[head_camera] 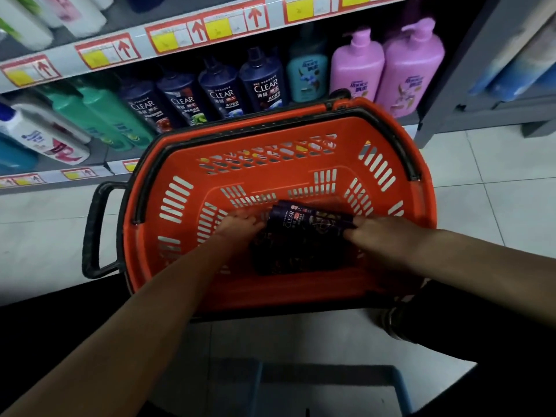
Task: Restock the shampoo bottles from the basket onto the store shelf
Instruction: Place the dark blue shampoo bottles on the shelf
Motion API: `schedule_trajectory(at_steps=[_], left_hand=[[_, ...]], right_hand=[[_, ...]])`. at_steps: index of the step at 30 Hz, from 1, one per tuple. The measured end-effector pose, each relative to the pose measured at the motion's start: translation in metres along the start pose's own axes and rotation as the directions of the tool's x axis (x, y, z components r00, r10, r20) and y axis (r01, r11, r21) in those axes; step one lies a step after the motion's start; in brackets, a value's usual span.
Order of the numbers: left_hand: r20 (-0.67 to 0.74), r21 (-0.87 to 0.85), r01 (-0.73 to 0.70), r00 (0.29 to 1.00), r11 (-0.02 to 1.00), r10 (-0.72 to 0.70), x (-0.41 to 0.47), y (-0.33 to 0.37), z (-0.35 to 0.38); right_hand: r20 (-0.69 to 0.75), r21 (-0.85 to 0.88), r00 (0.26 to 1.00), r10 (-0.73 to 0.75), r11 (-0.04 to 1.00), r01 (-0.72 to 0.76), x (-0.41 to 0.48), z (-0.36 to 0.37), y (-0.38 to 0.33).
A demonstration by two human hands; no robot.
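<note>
Head cam feed, all positions given vs. the orange basket (141, 224), which sits on the tiled floor (481, 176). Inside it, on the bottom toward the near wall, a dark CLEAR shampoo bottle (307, 221) lies on its side atop more dark bottles (294, 257). They're too blurry for me to count.

L hand (240, 227) is down in the basket w/ fingertips touching the top bottle's left end. R hand (379, 236) meets its right end. W/ this much blur I can't tell if either hand actually grasps the bottle or just rests on it.

A black side handle (93, 230) sticks out from the basket's left. Beyond the basket's far rim is the store shelf (210, 28). A row of CLEAR bottles (222, 94) stands directly behind the basket, w/ green bottles (99, 115) behind-left. A teal bottle (307, 73) and two pink pump bottles (358, 67) stand behind-right.
</note>
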State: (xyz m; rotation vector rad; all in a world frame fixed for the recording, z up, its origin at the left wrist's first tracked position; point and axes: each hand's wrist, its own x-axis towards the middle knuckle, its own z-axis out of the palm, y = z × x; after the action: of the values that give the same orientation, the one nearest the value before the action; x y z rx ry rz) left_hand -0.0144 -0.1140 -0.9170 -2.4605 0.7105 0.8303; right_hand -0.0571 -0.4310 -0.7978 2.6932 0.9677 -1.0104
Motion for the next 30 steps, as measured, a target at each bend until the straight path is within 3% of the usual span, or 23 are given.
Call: schedule_trajectory(at_steps=[10, 14, 18, 21, 23, 25, 30], left_hand=[[-0.004, -0.123, 0.029, 1.000, 0.992, -0.029, -0.019, 0.003, -0.034], [-0.080, -0.272, 0.081, 0.991, 0.959, -0.106, -0.058, -0.005, -0.074], [-0.137, -0.302, 0.102, 0.979, 0.948, -0.149, -0.099, -0.021, -0.116], [-0.185, -0.298, 0.097, 0.970, 0.950, -0.157, -0.128, -0.033, -0.148], [-0.218, -0.284, 0.083, 0.965, 0.955, -0.149, -0.145, -0.034, -0.162], [-0.256, -0.299, 0.076, 0.954, 0.951, -0.157, -0.157, -0.032, -0.171], [-0.407, -0.252, 0.009, 0.906, 0.968, -0.114, -0.151, -0.026, -0.192]], right_hand=[[0.048, -0.059, 0.999, 0.010, 0.998, -0.008, -0.003, -0.011, -0.009], [0.050, -0.050, 0.997, 0.066, 0.997, -0.064, -0.007, -0.032, -0.017], [-0.179, 0.221, 0.973, 0.149, 0.969, -0.107, -0.009, -0.065, -0.024], [-0.394, 0.433, 0.912, 0.115, 0.899, 0.073, -0.016, -0.089, -0.028], [-0.480, 0.434, 0.877, 0.037, 0.878, 0.200, -0.020, -0.095, -0.033], [-0.499, 0.383, 0.866, 0.000, 0.897, 0.221, -0.017, -0.092, -0.040], [-0.607, 0.146, 0.792, 0.065, 0.989, 0.031, 0.005, -0.089, -0.043]])
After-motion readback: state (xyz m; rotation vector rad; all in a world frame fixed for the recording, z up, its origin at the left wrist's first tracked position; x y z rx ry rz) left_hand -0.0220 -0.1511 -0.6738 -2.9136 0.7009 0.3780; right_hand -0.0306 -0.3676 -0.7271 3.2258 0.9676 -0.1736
